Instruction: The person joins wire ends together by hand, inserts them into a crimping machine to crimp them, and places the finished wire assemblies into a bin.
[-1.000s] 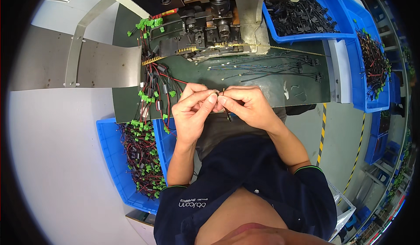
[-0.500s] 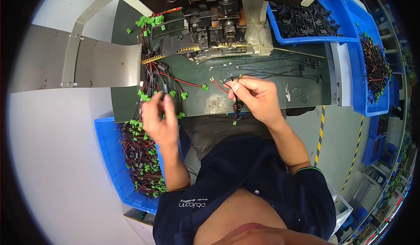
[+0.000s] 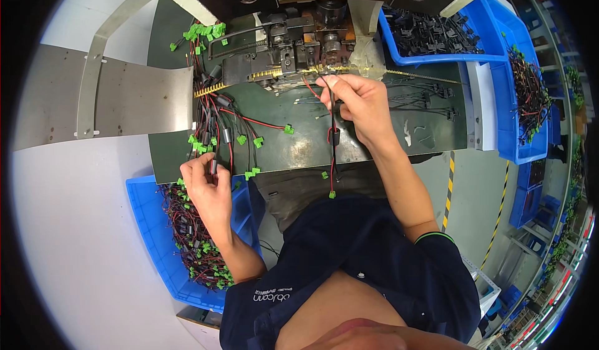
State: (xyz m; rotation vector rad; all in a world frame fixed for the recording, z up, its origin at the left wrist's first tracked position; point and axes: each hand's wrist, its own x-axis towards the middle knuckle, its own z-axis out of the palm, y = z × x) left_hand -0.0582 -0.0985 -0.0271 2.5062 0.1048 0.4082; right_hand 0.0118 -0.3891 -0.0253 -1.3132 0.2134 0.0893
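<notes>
My right hand (image 3: 363,109) is closed in a pinch around a red-and-black wire harness (image 3: 335,139), right at the front of the crimping machine (image 3: 306,47). The wire ends reach the machine's working area, where the fingers partly hide them. From the hand, the harness hangs toward me over the table edge, with a black sleeve midway and green connectors at its lower end. At the table's front left edge, my left hand (image 3: 209,184) has its fingers closed on another wire harness with a black sleeve (image 3: 214,166). This one belongs to a loose bunch of harnesses (image 3: 218,109).
A brass terminal strip (image 3: 209,90) runs through the machine. Black-ended cables (image 3: 430,94) lie on the green table (image 3: 287,156) at right. Blue bins (image 3: 140,219) full of harnesses stand low left and at far right (image 3: 521,153); another holds black parts (image 3: 430,34).
My right hand has moved forward with its harness, up to the machine. My left hand has come back toward the table edge and closed on a harness from the bunch.
</notes>
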